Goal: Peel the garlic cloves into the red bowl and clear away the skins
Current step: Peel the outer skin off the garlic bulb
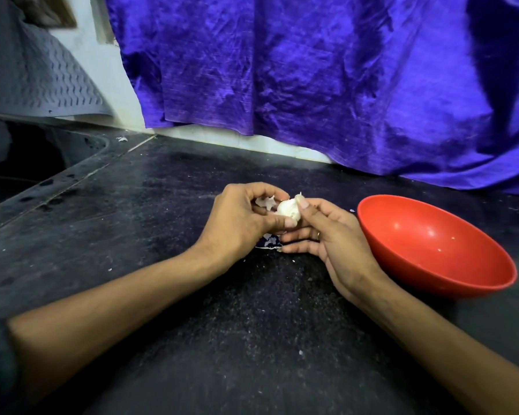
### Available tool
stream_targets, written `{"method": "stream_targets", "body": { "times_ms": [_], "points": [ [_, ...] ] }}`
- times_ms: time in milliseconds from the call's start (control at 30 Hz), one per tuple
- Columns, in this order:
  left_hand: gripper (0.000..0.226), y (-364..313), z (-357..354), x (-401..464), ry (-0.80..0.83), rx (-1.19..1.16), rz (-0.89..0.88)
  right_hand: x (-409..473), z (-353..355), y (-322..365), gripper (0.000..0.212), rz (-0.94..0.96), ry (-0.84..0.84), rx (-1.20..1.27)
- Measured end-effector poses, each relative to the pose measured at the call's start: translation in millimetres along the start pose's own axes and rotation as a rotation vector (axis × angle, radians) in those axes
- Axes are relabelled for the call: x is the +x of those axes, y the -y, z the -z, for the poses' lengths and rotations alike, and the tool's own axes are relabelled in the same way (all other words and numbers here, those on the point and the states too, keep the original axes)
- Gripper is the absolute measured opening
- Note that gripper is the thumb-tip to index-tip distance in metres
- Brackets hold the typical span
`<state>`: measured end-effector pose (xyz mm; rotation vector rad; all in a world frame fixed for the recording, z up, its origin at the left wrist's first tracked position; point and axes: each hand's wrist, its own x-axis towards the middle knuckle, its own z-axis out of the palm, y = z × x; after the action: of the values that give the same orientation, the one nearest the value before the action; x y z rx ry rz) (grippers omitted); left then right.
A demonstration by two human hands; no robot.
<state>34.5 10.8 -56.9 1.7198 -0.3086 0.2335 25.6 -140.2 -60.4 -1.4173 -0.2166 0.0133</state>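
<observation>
Head view: early stage, I judge. Red bowl [438, 250] at right looks empty, a few skins [269, 241] under my hands at centre. Left hand [240, 223] and right hand [327, 235] both pinch the garlic [288, 208], fingers curled; peel half off.

Landmark: bowl [435, 247], on the counter [132, 235], right of centre. Just left of bowl: right hand [327, 235], then left hand [240, 223], with the garlic [288, 208] held between both, above the counter. Skin scraps [270, 241] on the counter under the hands, left of bowl. Sink [27, 163] far left of bowl, set back. Cloth [312, 70] hangs behind bowl, its hem on the counter behind and right. One skin bit [121, 139] far left, by the sink rim.
</observation>
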Motion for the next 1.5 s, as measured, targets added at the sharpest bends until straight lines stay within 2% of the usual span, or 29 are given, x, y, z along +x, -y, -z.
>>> {"method": "stream_targets", "body": {
  "times_ms": [100, 233, 333, 467, 533, 733, 900, 1033, 1200, 1400, 1500],
  "points": [
    [0.03, -0.4, 0.5, 0.7, -0.015, -0.01, -0.002, 0.1, -0.8, 0.5, 0.026, -0.004, 0.012, 0.0],
    [0.016, -2.7, 0.2, -2.2, -0.032, 0.039, 0.012, -1.5, -3.6, 1.1, 0.032, 0.021, 0.019, 0.0],
    [0.009, -3.5, 0.5, -5.0, -0.035, 0.162, -0.009, -1.3, -3.4, -0.4, 0.023, 0.035, -0.004, 0.003],
    [0.012, 0.2, 3.5, -2.3, -0.013, 0.363, -0.113, -0.7, -1.2, 0.0, 0.014, 0.022, 0.019, -0.006],
    [0.01, 0.7, 4.4, -1.4, 0.0, 0.392, -0.138, -0.4, 0.5, 0.8, 0.009, 0.013, 0.033, 0.008],
    [0.011, -7.8, 1.9, -3.4, 0.034, 0.183, -0.043, 1.5, -0.4, 3.4, 0.012, -0.034, 0.058, 0.143],
    [0.012, -7.4, 3.6, 0.3, -0.034, 0.0, 0.053, 1.6, -1.0, 4.0, 0.019, -0.058, 0.079, 0.201],
    [0.007, -2.9, 3.3, 1.5, -0.057, 0.051, 0.045, 2.4, -0.7, 2.8, 0.014, -0.045, 0.072, 0.188],
    [0.015, 3.1, 4.2, 5.8, -0.119, 0.101, -0.025, 2.0, -0.8, 1.9, 0.019, -0.031, 0.06, 0.165],
    [0.008, -1.2, 3.2, 2.9, -0.084, 0.011, 0.028, 0.2, 0.0, 1.7, 0.018, -0.031, 0.055, 0.162],
    [0.015, -3.1, 5.5, 4.3, -0.097, -0.017, 0.03, 0.5, -0.5, 2.6, 0.016, -0.039, 0.057, 0.163]
  ]
}}
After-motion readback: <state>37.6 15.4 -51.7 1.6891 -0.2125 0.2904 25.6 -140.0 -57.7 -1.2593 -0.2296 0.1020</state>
